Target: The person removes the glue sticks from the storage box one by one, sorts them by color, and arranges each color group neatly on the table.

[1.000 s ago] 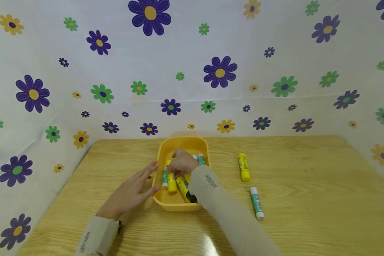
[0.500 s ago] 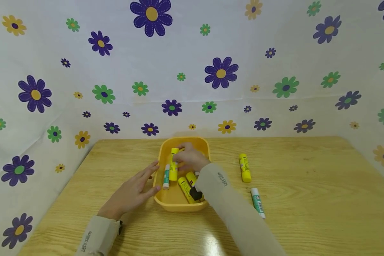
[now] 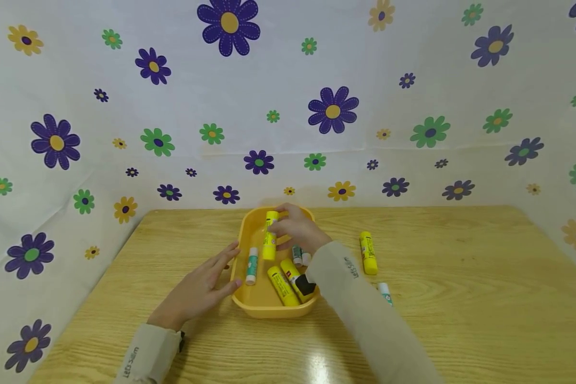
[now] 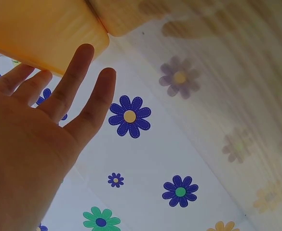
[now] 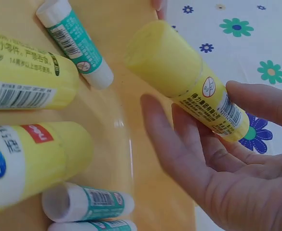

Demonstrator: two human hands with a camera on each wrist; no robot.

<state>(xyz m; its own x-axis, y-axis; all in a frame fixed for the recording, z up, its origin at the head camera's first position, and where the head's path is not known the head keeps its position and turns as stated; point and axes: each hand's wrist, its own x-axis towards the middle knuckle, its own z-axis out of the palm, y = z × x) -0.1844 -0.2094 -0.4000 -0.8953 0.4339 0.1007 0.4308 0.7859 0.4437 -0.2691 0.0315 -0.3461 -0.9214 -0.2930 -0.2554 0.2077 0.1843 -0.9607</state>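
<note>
My right hand [image 3: 301,229] pinches a yellow glue stick [image 3: 270,237] between thumb and fingers, raised inside the orange-yellow basket [image 3: 264,312]. In the right wrist view this glue stick [image 5: 194,79] tilts, its broad cap end away from the palm. My left hand [image 3: 194,288] is at the basket's left rim, fingers extended and spread. Below the held one lie two yellow glue sticks [image 3: 283,286] side by side, a green-and-white glue stick [image 3: 252,265] along the left wall, and two more small green-and-white glue sticks [image 5: 102,202] near the right wall, partly hidden by the right hand in the head view.
Right of the basket, a yellow glue stick [image 3: 368,253] lies on the wooden table [image 3: 461,298]. Nearer, a green-and-white glue stick [image 3: 385,293] is partly covered by the right sleeve. A white flower-printed sheet [image 3: 288,80] rises behind the table and along its sides.
My right hand has picked up the yellow glue stick from the basket's left part and carried it up, back and to the right. My left hand has stayed at the rim.
</note>
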